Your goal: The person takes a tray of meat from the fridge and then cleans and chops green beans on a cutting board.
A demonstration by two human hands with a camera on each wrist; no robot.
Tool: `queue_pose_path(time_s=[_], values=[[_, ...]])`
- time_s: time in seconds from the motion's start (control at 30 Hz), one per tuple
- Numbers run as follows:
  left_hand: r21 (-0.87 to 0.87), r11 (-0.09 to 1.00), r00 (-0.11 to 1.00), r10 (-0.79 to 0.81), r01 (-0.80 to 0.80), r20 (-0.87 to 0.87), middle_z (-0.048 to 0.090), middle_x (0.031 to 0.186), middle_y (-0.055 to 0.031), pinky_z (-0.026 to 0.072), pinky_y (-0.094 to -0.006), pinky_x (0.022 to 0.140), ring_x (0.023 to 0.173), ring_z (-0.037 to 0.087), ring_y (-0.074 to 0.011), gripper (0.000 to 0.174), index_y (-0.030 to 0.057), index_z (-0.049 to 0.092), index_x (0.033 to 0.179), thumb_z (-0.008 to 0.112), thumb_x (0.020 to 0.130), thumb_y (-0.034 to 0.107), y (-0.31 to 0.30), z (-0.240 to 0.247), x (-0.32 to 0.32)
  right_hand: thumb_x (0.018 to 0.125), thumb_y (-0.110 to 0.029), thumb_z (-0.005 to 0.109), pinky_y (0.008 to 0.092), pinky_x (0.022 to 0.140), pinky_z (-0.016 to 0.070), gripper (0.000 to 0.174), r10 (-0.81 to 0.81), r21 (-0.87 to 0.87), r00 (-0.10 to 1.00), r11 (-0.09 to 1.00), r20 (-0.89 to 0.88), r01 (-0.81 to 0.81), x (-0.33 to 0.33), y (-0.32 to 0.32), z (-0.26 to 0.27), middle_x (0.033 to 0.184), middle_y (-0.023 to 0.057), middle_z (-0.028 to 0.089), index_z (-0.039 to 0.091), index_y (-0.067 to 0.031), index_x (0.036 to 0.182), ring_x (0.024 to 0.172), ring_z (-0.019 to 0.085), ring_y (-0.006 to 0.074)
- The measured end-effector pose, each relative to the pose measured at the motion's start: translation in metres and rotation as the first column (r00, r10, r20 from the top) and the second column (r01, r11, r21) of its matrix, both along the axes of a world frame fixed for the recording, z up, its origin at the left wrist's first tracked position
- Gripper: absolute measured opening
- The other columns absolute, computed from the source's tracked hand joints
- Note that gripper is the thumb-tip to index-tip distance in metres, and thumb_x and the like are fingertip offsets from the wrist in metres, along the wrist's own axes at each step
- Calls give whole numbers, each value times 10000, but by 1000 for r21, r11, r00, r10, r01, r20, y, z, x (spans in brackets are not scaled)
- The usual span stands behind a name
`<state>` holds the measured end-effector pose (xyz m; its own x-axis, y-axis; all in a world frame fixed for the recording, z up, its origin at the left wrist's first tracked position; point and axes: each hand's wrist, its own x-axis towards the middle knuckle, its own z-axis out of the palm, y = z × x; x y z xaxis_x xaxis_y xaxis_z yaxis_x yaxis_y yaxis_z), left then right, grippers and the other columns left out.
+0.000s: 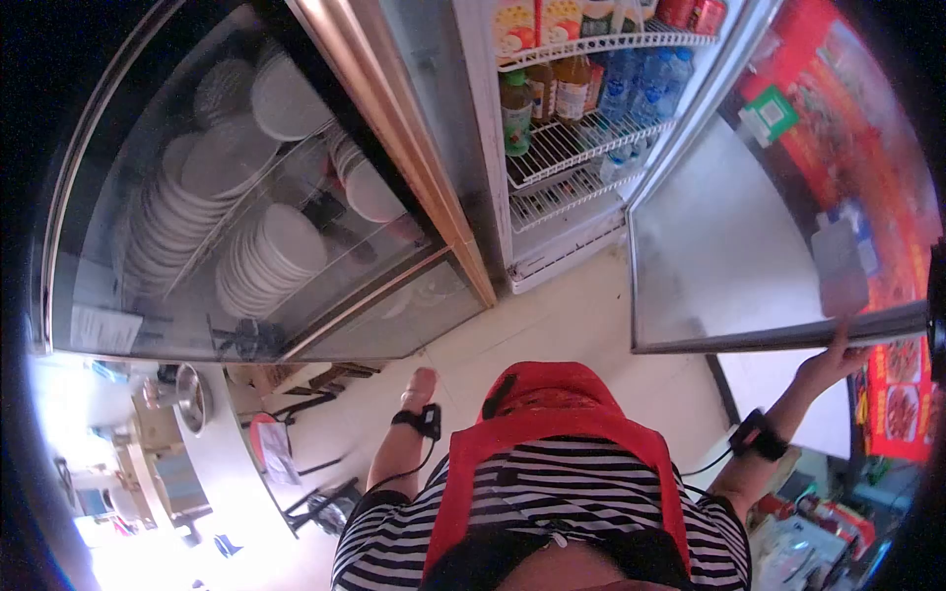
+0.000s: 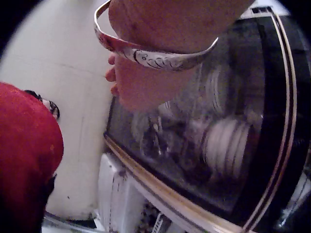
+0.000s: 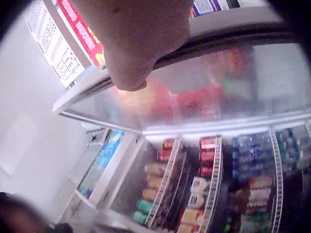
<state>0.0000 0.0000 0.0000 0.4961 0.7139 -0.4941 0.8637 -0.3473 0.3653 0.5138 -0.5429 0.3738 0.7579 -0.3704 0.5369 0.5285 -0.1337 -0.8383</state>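
The glass door (image 1: 729, 236) of an upright drinks fridge (image 1: 567, 261) stands swung open on the right. My right hand (image 1: 833, 366) grips the outer edge of that door; in the right wrist view the hand (image 3: 141, 53) lies over the door frame (image 3: 233, 26), its fingertips partly hidden. Bottles (image 1: 572, 89), cartons (image 1: 515, 25) and red cans (image 1: 708, 17) fill the wire shelves. Down at my left side hangs my left hand (image 1: 420, 386), loosely curled and holding nothing. The left wrist view shows this hand (image 2: 146, 87) in front of a glass-doored cabinet (image 2: 189, 194).
Stacked white plates (image 1: 271, 261) stand inside the cabinet on the left. Below it are a counter (image 1: 212, 463) with a metal bowl (image 1: 193, 399) and a folding stool (image 1: 271, 448). Packets (image 1: 833, 522) lie at lower right. A blurred person (image 3: 22, 216) shows in the right wrist view.
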Motion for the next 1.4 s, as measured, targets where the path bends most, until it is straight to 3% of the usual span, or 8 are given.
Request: queue_pose_path(time_s=[0.3, 0.37, 0.47, 0.6, 0.67, 0.8, 1.03, 1.4], values=[[-304, 943, 946, -29, 133, 323, 656, 875, -119, 501, -334, 753, 822, 631, -225, 226, 62, 627, 972, 624, 789, 194, -44, 64, 208, 837, -136, 620, 386, 979, 370, 506, -399, -170, 910, 895, 108, 413, 37, -33, -38, 1251, 180, 479, 401, 55, 1252, 1102, 476, 265], [-354, 926, 947, -10, 130, 322, 652, 898, -126, 499, -338, 771, 847, 628, -236, 228, 61, 626, 970, 623, 791, 201, -61, 50, 221, 851, -162, 605, 405, 996, 371, 523, -391, -321, 754, 730, 528, 603, 31, 17, -70, 1234, 187, 482, 377, 52, 1271, 1114, 479, 288], [-309, 941, 976, -78, 140, 205, 643, 939, -134, 491, -356, 802, 892, 620, -259, 228, 57, 624, 965, 618, 796, 209, -82, 80, 235, 768, -46, 624, 398, 988, 361, 488, 241, -422, 950, 854, -197, -305, 28, 139, -163, 1186, 101, 524, 464, -85, 1227, 1143, 465, 258], [-275, 961, 990, 18, 20, 136, 641, 937, -140, 497, -366, 793, 891, 623, -275, 221, 52, 623, 966, 617, 801, 200, -108, 70, 192, 854, -137, 596, 292, 738, 487, 311, 664, -60, 334, 399, -669, -915, 68, 316, -318, 1086, 77, 560, 516, -68, 1146, 947, 568, 185], [-282, 956, 985, 119, -80, 126, 649, 893, -121, 508, -333, 747, 829, 633, -218, 222, 37, 619, 971, 624, 802, 180, -122, 84, 170, 850, -179, 591, 316, 730, 493, 333, 603, 410, -89, 420, -793, -810, 79, 392, -341, 1039, 64, 582, 508, -63, 1151, 915, 586, 216], [-302, 802, 832, 553, -516, 48, 650, 823, -90, 507, -291, 662, 728, 615, -155, 214, 22, 616, 979, 619, 801, 142, -156, 94, 126, 823, -200, 606, 360, 746, 498, 394, 700, 745, -322, 453, -637, -489, 106, 483, -360, 1072, 72, 568, 482, -65, 1172, 894, 590, 249], [-432, 512, 461, 858, -742, 224, 649, 829, -88, 497, -255, 604, 688, 600, -136, 219, 14, 600, 1011, 601, 814, 109, -230, 118, 90, 801, -205, 604, 377, 749, 491, 315, 694, 785, -367, 542, -619, -299, 121, 536, -418, 996, 87, 557, 498, -60, 1059, 860, 573, 252], [-369, 684, 708, 700, -630, 89, 653, 829, -66, 495, -265, 623, 698, 597, -129, 225, 9, 613, 1019, 598, 831, 132, -211, 100, 128, 766, -212, 600, 404, 752, 480, 213, 724, 788, -321, 514, -610, -338, 114, 499, -423, 876, 111, 540, 523, -51, 883, 807, 547, 257]])
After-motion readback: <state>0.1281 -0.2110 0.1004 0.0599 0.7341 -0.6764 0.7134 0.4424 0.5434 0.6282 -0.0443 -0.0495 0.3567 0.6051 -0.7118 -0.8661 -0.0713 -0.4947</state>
